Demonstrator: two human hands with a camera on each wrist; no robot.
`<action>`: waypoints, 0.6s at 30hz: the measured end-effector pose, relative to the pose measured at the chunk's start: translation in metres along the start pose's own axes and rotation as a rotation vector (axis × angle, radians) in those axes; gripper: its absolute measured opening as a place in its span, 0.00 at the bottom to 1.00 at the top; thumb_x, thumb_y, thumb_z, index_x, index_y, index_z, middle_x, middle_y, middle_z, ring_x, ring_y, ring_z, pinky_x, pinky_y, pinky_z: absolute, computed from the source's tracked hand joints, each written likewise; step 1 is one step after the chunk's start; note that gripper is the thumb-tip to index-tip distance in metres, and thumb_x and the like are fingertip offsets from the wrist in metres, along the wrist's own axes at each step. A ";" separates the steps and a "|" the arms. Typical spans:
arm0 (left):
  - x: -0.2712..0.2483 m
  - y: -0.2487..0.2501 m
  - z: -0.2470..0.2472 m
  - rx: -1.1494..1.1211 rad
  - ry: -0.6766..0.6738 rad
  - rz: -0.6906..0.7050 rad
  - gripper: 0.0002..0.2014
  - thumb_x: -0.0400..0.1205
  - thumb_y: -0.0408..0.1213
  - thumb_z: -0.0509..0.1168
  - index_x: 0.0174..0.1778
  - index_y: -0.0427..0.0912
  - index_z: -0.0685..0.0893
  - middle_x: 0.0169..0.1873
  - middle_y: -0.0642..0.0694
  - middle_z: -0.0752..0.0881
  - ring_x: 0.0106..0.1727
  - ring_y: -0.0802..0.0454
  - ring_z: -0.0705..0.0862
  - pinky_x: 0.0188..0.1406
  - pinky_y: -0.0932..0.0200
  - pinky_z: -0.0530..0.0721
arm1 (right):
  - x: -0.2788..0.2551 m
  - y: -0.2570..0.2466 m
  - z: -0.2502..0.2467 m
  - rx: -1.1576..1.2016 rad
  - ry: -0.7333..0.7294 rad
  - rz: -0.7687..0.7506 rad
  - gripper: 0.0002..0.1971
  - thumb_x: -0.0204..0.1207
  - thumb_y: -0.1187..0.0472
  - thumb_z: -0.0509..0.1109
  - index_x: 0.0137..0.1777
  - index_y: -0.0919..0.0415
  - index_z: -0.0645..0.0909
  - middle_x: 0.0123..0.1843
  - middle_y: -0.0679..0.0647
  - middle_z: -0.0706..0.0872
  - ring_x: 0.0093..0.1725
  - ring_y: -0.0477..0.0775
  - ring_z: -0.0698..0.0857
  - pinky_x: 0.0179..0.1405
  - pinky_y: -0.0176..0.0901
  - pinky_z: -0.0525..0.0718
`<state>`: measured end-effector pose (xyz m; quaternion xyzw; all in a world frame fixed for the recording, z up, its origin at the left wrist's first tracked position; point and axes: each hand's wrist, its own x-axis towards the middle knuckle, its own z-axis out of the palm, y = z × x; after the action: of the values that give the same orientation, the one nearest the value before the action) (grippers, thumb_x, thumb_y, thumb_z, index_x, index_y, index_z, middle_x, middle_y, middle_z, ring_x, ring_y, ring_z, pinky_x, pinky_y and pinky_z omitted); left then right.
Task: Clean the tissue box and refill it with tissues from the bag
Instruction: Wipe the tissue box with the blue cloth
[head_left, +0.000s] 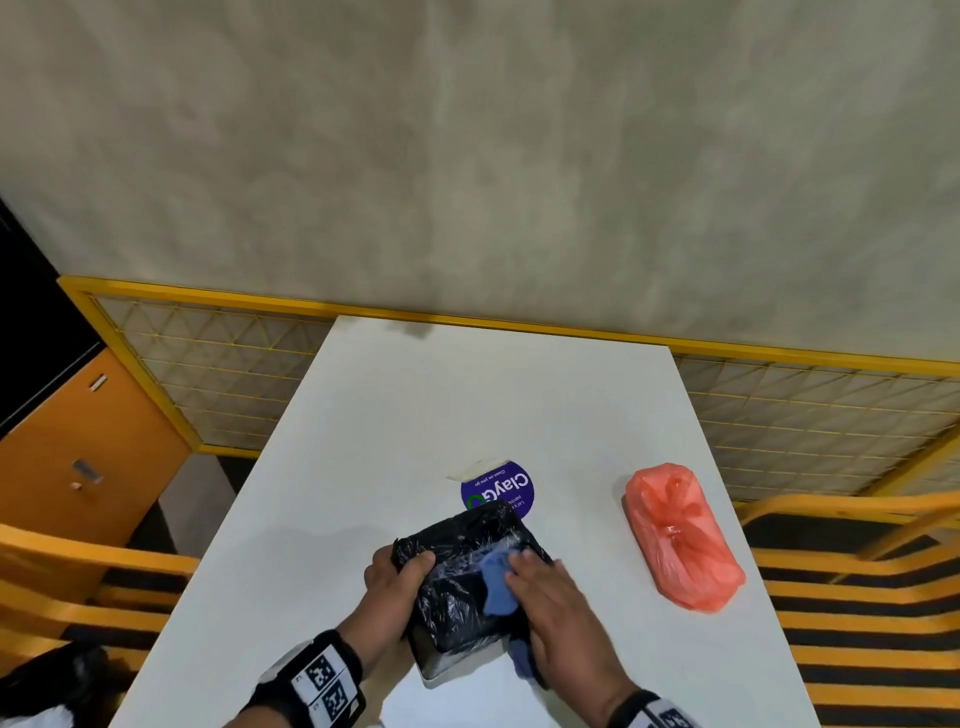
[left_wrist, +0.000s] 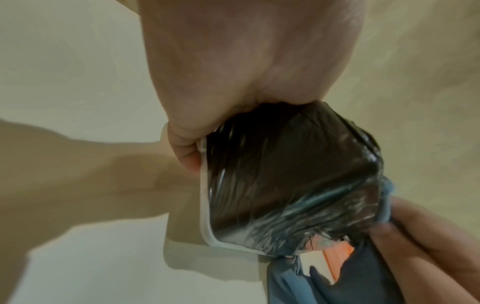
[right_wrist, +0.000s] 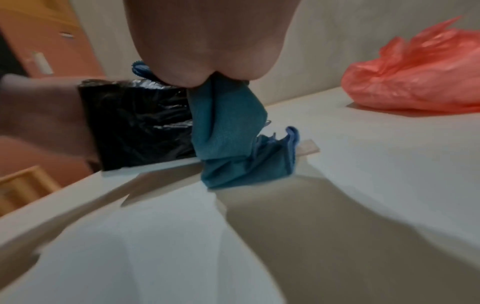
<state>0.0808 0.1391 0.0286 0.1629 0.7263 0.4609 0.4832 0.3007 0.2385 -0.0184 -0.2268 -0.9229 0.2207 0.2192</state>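
1. Between the hands, black film (head_left: 462, 540) wraps the tissue box (head_left: 434, 657), hiding most of its surface and its opening
2. The right hand (head_left: 556, 613) covers part of the blue cloth (head_left: 496, 582)
3. The left hand (head_left: 395, 577) has its fingers out of sight behind the box's side
4. Beyond the hands, the box covers part of a purple sticker (head_left: 506, 488), whose small print is unreadable
5. Right of the right hand, the orange plastic bag (head_left: 685, 540) hides its contents

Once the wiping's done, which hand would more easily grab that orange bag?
Probably the right hand: the orange bag lies on its side of the table, though it would first drop the blue cloth. The left hand grips the black-wrapped tissue box, steadying it.
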 end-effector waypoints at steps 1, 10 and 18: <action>0.000 0.001 0.000 0.002 0.005 -0.001 0.43 0.62 0.69 0.66 0.71 0.51 0.67 0.64 0.46 0.70 0.69 0.45 0.74 0.72 0.34 0.78 | 0.003 0.007 -0.003 0.011 0.037 0.071 0.27 0.70 0.65 0.58 0.71 0.53 0.75 0.74 0.48 0.77 0.74 0.53 0.75 0.79 0.45 0.59; 0.004 0.000 0.000 0.092 0.019 0.028 0.43 0.60 0.72 0.61 0.69 0.50 0.69 0.63 0.46 0.72 0.68 0.45 0.74 0.73 0.37 0.76 | 0.006 -0.038 0.006 -0.018 -0.027 -0.167 0.27 0.69 0.66 0.69 0.71 0.53 0.78 0.75 0.50 0.79 0.77 0.51 0.72 0.78 0.48 0.63; 0.004 -0.003 -0.003 0.067 -0.036 0.033 0.43 0.61 0.72 0.62 0.69 0.53 0.67 0.62 0.50 0.71 0.69 0.48 0.73 0.76 0.38 0.74 | 0.036 -0.002 -0.032 0.092 0.267 0.342 0.26 0.72 0.73 0.58 0.68 0.59 0.82 0.70 0.46 0.80 0.69 0.50 0.79 0.75 0.32 0.65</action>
<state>0.0775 0.1386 0.0239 0.1991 0.7298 0.4412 0.4828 0.2877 0.2654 0.0195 -0.3969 -0.8227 0.2646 0.3092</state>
